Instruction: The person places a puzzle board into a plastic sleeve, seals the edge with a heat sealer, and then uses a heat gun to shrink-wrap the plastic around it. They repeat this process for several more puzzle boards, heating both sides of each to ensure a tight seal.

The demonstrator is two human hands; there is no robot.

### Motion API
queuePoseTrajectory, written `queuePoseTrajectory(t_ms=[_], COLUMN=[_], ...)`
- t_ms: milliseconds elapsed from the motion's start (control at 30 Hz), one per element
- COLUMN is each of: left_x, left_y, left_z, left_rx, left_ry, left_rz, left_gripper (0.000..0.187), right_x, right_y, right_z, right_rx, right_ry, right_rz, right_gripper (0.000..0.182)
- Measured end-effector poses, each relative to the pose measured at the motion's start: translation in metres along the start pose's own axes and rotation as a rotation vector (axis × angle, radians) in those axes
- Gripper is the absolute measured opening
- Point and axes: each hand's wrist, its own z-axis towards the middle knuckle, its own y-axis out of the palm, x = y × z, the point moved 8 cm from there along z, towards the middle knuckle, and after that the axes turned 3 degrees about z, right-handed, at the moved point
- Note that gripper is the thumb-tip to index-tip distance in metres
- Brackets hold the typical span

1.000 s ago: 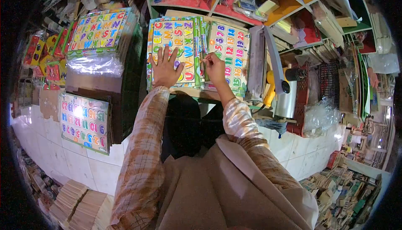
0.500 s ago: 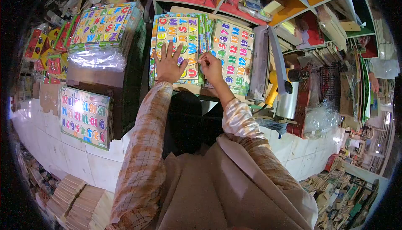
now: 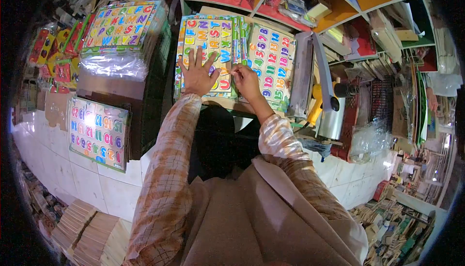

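Note:
My left hand (image 3: pixel 197 76) lies spread on an alphabet puzzle board (image 3: pixel 211 38) and covers some of its letters. At the right edge of that board, near the letters U and V, my right hand (image 3: pixel 246 81) is closed in a pinch. Whatever its fingertips hold is too small to make out. A number puzzle board (image 3: pixel 272 60) lies just to the right, beside my right hand. More boards show under the alphabet board's right edge.
A wrapped stack of alphabet boards (image 3: pixel 116 26) stands at left, above a leaning number board (image 3: pixel 98 133). Right of the work surface are a long grey device (image 3: pixel 302 75) and a yellow-handled tool (image 3: pixel 316 106). Shelves (image 3: pixel 290 19) run behind.
The view has shifted slightly. My left hand stays spread on the alphabet board, and my right hand remains pinched at its right edge with only a slight change of pose.

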Motion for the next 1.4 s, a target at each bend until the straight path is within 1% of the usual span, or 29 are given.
queuePoseTrajectory(t_ms=[33,133,233,333,433,533,567,667,800,900,1000,1200,1233,1333,1400], left_x=[0.0,0.001,0.001,-0.001,0.001,0.001,0.001,0.001,0.0,0.001,0.001,0.002,0.002,0.0,0.0], left_y=[0.001,0.001,0.0,0.0,-0.002,-0.002,-0.002,-0.002,-0.001,-0.002,-0.001,0.001,0.002,0.003,0.003], left_z=[0.0,-0.001,0.001,0.001,0.0,0.001,0.001,0.001,0.002,0.001,0.001,0.001,0.001,0.003,0.002], left_rx=[-0.01,-0.026,-0.019,-0.033,-0.034,-0.018,-0.016,0.0,-0.029,-0.048,-0.033,-0.051,-0.05,-0.051,-0.068], left_ry=[-0.004,-0.009,-0.011,-0.023,-0.018,-0.007,-0.004,-0.011,-0.019,-0.022,-0.009,-0.016,-0.019,-0.03,-0.029], left_rz=[0.003,0.001,-0.004,-0.011,-0.015,-0.01,-0.008,-0.013,-0.006,-0.009,-0.01,0.005,0.004,0.008,0.013], left_gripper=[0.058,0.057,0.057,0.057,0.057,0.058,0.058,0.058,0.059,0.059,0.06,0.061,0.063,0.067,0.069], right_x=[0.001,-0.011,0.008,-0.002,0.002,0.024,0.029,0.035,0.028,0.03,0.038,0.017,0.014,0.016,0.02], right_y=[0.0,0.001,0.005,0.0,0.0,-0.002,-0.006,-0.006,-0.003,0.002,0.008,0.009,0.009,0.011,0.022], right_z=[-0.001,0.0,-0.001,-0.004,-0.001,0.015,0.022,0.037,0.044,0.045,0.046,0.049,0.053,0.062,0.064], right_rx=[0.002,0.026,0.011,0.091,0.101,0.082,0.131,0.232,0.185,0.176,0.126,0.115,0.087,0.119,0.108], right_ry=[0.006,-0.148,0.084,0.047,0.043,0.159,0.15,0.098,0.125,0.06,0.127,-0.022,-0.034,0.079,0.071], right_rz=[0.011,-0.064,-0.014,0.002,0.002,0.124,0.217,0.212,0.098,0.125,0.059,-0.235,-0.258,0.072,0.118], right_gripper=[0.012,0.011,0.01,0.01,0.009,0.006,0.005,0.004,0.005,0.006,0.01,0.012,0.011,0.009,0.009])
